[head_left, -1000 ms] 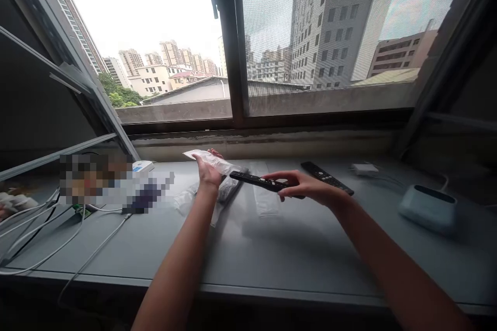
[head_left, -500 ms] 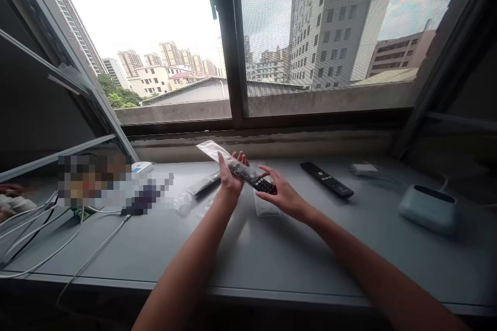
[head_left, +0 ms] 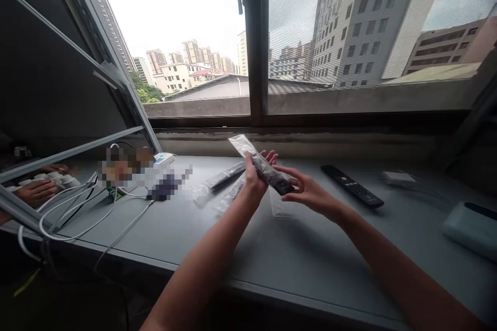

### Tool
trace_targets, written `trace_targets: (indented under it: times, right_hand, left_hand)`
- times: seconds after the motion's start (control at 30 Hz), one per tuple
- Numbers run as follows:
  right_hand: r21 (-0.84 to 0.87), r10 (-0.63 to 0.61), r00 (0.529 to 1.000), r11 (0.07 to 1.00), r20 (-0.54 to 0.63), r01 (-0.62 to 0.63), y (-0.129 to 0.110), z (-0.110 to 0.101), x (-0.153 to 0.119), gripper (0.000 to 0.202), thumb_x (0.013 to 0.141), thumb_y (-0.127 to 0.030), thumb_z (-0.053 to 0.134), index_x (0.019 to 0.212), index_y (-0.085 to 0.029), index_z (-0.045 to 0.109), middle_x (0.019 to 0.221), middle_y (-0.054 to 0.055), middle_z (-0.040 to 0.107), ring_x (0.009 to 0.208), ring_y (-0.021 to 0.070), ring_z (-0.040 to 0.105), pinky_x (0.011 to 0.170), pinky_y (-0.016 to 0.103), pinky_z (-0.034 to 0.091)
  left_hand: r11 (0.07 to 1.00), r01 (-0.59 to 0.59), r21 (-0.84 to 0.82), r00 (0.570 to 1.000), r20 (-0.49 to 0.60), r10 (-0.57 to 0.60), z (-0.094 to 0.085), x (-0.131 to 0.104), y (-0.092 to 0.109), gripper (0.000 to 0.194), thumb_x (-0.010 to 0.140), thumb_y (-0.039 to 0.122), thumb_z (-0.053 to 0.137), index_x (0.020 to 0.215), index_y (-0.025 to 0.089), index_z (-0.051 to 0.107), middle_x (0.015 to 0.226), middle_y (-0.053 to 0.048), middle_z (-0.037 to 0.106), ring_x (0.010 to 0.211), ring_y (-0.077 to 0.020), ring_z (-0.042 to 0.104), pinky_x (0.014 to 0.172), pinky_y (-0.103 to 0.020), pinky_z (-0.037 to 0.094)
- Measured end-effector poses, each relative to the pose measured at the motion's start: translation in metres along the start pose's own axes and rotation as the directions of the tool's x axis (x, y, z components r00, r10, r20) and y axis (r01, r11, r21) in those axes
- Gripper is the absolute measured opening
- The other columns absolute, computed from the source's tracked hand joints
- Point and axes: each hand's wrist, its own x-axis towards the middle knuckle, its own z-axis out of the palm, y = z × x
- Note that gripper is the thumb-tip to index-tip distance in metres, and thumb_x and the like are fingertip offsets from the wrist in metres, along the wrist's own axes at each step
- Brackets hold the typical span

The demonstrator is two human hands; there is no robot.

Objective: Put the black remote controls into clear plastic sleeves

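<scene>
Because the bag [head_left: 264, 167] is limp, it is clamped under the left hand's [head_left: 254, 181] thumb. The remote's [head_left: 284, 185] end is pinched by the right hand [head_left: 312, 195].

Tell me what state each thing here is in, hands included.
Held remote: largely inside its sleeve
Clear sleeve: filled, far end flat
Left hand: gripping the sleeve
Right hand: pinching the remote's near end
Loose remote: unwrapped, buttons up
Two packs: wrapped, lying down
Spare sleeve: lying flat
</scene>
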Motion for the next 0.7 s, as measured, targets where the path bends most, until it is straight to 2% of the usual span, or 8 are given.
trace_targets:
  times: [0.1, 0.17, 0.23, 0.3, 0.4, 0.47, 0.57, 0.7]
  right_hand:
    - [-0.057, 0.051, 0.98, 0.996, -0.191, -0.062, 0.004, 0.0, 0.003, 0.073, 0.068, -0.036, 0.079, 0.136, -0.031, 0.053, 0.139, 0.007, 0.053, 0.096, 0.0208, 0.062, 0.077, 0.034, 0.055]
    - [-0.059, 0.074, 0.967, 0.994, -0.243, -0.09, 0.003, -0.002, 0.003, 0.071, 0.07, -0.039, 0.077, 0.136, -0.028, 0.054, 0.12, 0.007, 0.065, 0.08, 0.0183, 0.064, 0.063, 0.03, 0.055]
    - [-0.047, 0.066, 0.974, 0.996, -0.219, -0.078, 0.001, -0.004, 0.002, 0.068, 0.072, -0.041, 0.075, 0.135, -0.025, 0.056, 0.103, 0.005, 0.07, 0.076, 0.0183, 0.064, 0.057, 0.029, 0.055]
    - [-0.026, 0.053, 0.989, 0.998, -0.14, -0.058, -0.002, -0.005, 0.001, 0.065, 0.075, -0.044, 0.071, 0.135, -0.025, 0.056, 0.099, 0.005, 0.071, 0.08, 0.0201, 0.066, 0.058, 0.03, 0.057]
    - [0.006, 0.078, 0.997, 0.997, 0.002, -0.078, -0.001, -0.004, 0.0, 0.061, 0.082, -0.046, 0.064, 0.138, -0.026, 0.052, 0.105, 0.006, 0.07, 0.085, 0.0223, 0.07, 0.059, 0.031, 0.058]
    - [0.008, 0.117, 0.993, 0.993, 0.036, -0.117, 0.002, -0.002, 0.0, 0.059, 0.084, -0.043, 0.06, 0.14, -0.026, 0.05, 0.111, 0.007, 0.069, 0.082, 0.0221, 0.072, 0.057, 0.029, 0.057]
    - [-0.08, 0.139, 0.982, 0.985, -0.124, -0.15, 0.004, -0.001, 0.0, 0.051, 0.084, -0.033, 0.057, 0.134, -0.024, 0.056, 0.106, 0.006, 0.07, 0.067, 0.0174, 0.071, 0.053, 0.026, 0.053]
    - [-0.277, 0.023, 0.937, 0.953, -0.348, -0.126, 0.0, 0.001, -0.001, 0.027, 0.079, -0.03, 0.06, 0.102, -0.02, 0.069, 0.088, 0.003, 0.071, 0.054, 0.0143, 0.065, 0.052, 0.026, 0.051]
  left_hand:
    - [0.986, 0.067, 0.15, 0.985, 0.146, -0.089, 0.0, -0.003, -0.014, 0.054, 0.095, 0.057, 0.03, 0.105, 0.012, 0.06, 0.099, -0.015, 0.068, 0.085, -0.0232, 0.067, 0.077, -0.035, 0.053]
    - [0.959, 0.138, 0.25, 0.966, 0.179, -0.185, 0.002, -0.006, -0.021, 0.056, 0.095, 0.057, 0.031, 0.109, 0.012, 0.062, 0.101, -0.016, 0.068, 0.081, -0.0238, 0.067, 0.073, -0.036, 0.053]
    - [0.936, 0.198, 0.291, 0.958, 0.145, -0.248, 0.003, -0.007, -0.022, 0.06, 0.094, 0.059, 0.032, 0.114, 0.011, 0.062, 0.098, -0.016, 0.068, 0.076, -0.0236, 0.067, 0.069, -0.034, 0.053]
    - [0.947, 0.205, 0.246, 0.969, 0.083, -0.232, 0.003, -0.006, -0.018, 0.067, 0.092, 0.062, 0.033, 0.118, 0.007, 0.06, 0.094, -0.017, 0.068, 0.076, -0.0233, 0.067, 0.069, -0.032, 0.053]
    - [0.985, 0.134, 0.111, 0.991, -0.017, -0.133, 0.0, -0.001, -0.009, 0.069, 0.094, 0.059, 0.034, 0.124, 0.002, 0.057, 0.092, -0.018, 0.068, 0.079, -0.0215, 0.067, 0.074, -0.029, 0.053]
    - [0.989, 0.124, 0.084, 0.992, -0.048, -0.121, -0.003, 0.001, -0.008, 0.062, 0.096, 0.052, 0.034, 0.125, 0.002, 0.056, 0.092, -0.018, 0.068, 0.08, -0.0203, 0.067, 0.076, -0.027, 0.053]
    - [0.968, 0.189, 0.163, 0.98, 0.029, -0.196, -0.006, 0.0, -0.014, 0.06, 0.099, 0.046, 0.028, 0.121, 0.0, 0.059, 0.094, -0.02, 0.069, 0.082, -0.0219, 0.067, 0.08, -0.029, 0.052]
    - [0.935, 0.211, 0.284, 0.955, 0.143, -0.259, -0.007, -0.005, -0.026, 0.063, 0.099, 0.045, 0.022, 0.105, -0.001, 0.065, 0.085, -0.018, 0.068, 0.072, -0.0227, 0.066, 0.074, -0.032, 0.051]
